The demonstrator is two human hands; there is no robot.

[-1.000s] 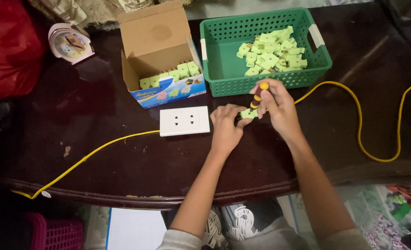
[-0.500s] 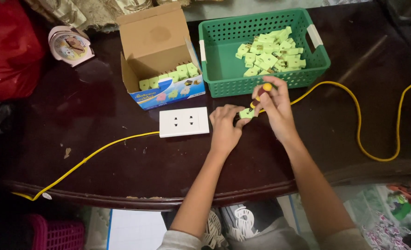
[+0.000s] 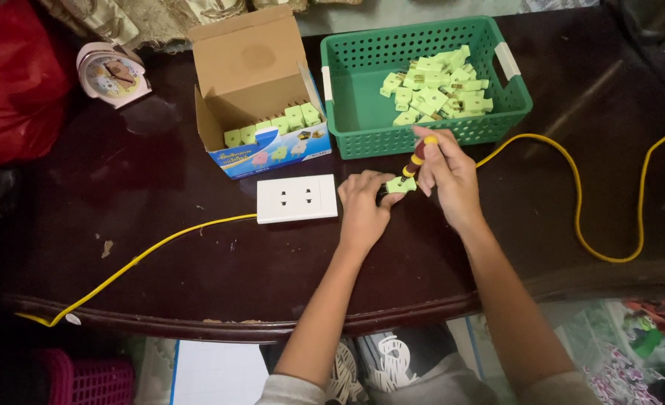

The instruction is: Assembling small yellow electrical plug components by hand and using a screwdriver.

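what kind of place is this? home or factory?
Likely a home used for piecework: dark wooden table, small pink alarm clock, green plastic basket of pale green plugs, cardboard box.

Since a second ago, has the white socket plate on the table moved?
No. The white rectangular socket plate lies just below the open cardboard box, as before.

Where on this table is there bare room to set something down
Bare dark table lies left of the white socket plate, between the clock and the yellow cable. Another patch sits right of the green basket, inside the cable's loop. It is crowded around both hands and the cardboard box.
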